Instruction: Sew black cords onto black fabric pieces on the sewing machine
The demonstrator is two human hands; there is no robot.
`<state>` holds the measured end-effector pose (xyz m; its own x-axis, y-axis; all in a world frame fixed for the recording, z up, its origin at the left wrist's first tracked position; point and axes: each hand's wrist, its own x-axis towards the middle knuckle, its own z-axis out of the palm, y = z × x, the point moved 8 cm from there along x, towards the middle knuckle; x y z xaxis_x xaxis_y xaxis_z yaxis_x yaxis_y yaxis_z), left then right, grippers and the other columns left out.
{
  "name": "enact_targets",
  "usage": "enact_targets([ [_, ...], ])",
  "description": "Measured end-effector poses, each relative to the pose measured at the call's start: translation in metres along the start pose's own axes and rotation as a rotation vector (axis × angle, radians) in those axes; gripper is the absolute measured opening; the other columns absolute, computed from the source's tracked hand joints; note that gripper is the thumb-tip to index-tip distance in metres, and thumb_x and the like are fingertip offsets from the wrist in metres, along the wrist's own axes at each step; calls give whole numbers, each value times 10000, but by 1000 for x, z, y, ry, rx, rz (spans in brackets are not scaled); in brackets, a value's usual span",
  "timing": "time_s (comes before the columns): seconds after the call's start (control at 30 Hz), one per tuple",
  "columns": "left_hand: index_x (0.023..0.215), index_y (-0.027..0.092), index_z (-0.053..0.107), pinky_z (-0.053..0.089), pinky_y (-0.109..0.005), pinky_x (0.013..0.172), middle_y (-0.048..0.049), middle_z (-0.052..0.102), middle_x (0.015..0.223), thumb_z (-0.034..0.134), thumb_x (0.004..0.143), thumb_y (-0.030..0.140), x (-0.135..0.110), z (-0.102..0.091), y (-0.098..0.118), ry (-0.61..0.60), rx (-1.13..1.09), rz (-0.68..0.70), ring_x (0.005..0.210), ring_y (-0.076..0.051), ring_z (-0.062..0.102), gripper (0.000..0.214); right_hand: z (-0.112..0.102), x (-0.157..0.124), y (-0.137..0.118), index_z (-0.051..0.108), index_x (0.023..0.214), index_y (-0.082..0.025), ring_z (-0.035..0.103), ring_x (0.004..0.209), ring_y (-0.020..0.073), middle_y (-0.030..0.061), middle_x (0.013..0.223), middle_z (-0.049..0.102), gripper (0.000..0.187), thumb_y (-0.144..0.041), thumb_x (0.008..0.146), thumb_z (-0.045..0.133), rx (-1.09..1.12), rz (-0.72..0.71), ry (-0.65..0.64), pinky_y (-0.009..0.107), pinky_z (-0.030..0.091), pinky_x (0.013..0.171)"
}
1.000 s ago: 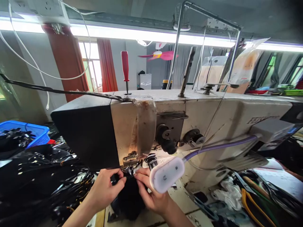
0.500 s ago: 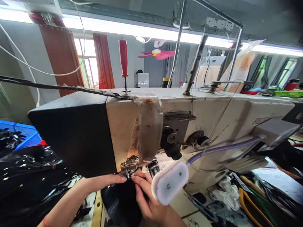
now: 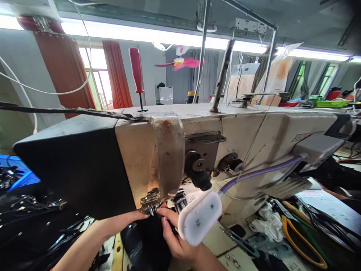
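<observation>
Scant room, apparently, beneath lamp (image 3: 200,218)

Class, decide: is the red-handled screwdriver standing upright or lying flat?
Upright, tilted slightly: the red-handled screwdriver stands handle up, its shaft running down to the top of the sewing machine.

Left hand (image 3: 122,221) — bare, partly hidden | Right hand (image 3: 180,242) — bare, thumbnail (image 3: 164,222) visible, partly hidden | Forearms (image 3: 81,246): bare, slim, tapering forward
</observation>
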<state>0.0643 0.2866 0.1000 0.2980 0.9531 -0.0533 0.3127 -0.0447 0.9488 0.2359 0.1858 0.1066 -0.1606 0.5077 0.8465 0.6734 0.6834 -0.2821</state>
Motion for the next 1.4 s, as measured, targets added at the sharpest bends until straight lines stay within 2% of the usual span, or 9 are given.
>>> enact_targets([
  [0.13,757,221,749,479,-499,991,-64,771,810,743,631,501,-19,3,-7,119,120,-46,991,-365,679,307,-9,0,1,656,1128,-150,704,867,245,123,958,723,334,-144,827,513,-13,25,44,373,580,821],
  [0.23,1023,202,651,478,-437,999,-81,745,984,718,675,535,-39,12,-13,286,-61,42,1075,-325,652,487,-25,3,-4,662,1064,-164,691,806,236,112,948,716,260,-157,828,552,-56,41,60,372,573,755],
  [0.3,1116,211,550,505,-408,956,-96,708,1094,746,650,516,-47,24,-19,317,-191,47,1101,-311,637,590,-32,7,-8,664,1028,-176,676,778,247,103,922,708,228,-191,814,587,-113,65,20,385,562,714],
  [0.43,1178,195,474,444,-433,1019,-123,660,1191,769,634,451,-49,40,-7,282,-136,28,1188,-323,578,670,-34,9,-16,657,898,-224,643,773,233,41,775,668,124,-200,812,571,-50,152,-105,367,542,740],
  [0.57,1214,187,458,403,-400,1058,-117,636,1248,742,663,420,-47,41,4,239,-147,16,1224,-286,549,662,-31,1,-19,630,811,-230,630,812,229,31,744,632,98,-161,801,561,-20,187,-138,356,526,782],
  [0.67,1200,183,467,419,-400,1035,-119,636,1249,754,644,443,-45,38,-3,239,-147,-5,1201,-292,561,677,-26,-7,-19,636,825,-234,625,806,225,34,783,638,99,-161,806,571,-36,200,-142,337,517,732],
  [0.9,1030,133,601,477,-426,927,-117,727,957,762,603,466,-40,37,-16,207,-163,-112,1107,-353,604,565,-13,-17,-22,668,962,-243,607,881,251,65,900,635,203,-162,826,541,-21,281,38,359,491,745],
  [1.23,1063,147,634,451,-413,970,-109,720,1068,778,591,393,-41,36,-2,163,-186,-68,1057,-325,628,552,-5,-16,-17,688,998,-232,604,857,249,87,881,617,197,-216,856,553,-19,290,117,348,520,697],
  [1.4,1186,154,616,416,-441,1028,-113,712,1121,795,588,411,-38,35,0,130,-237,-17,1057,-329,631,675,6,-29,-11,703,953,-229,626,846,257,97,880,636,168,-247,840,580,32,358,158,367,534,723],
])
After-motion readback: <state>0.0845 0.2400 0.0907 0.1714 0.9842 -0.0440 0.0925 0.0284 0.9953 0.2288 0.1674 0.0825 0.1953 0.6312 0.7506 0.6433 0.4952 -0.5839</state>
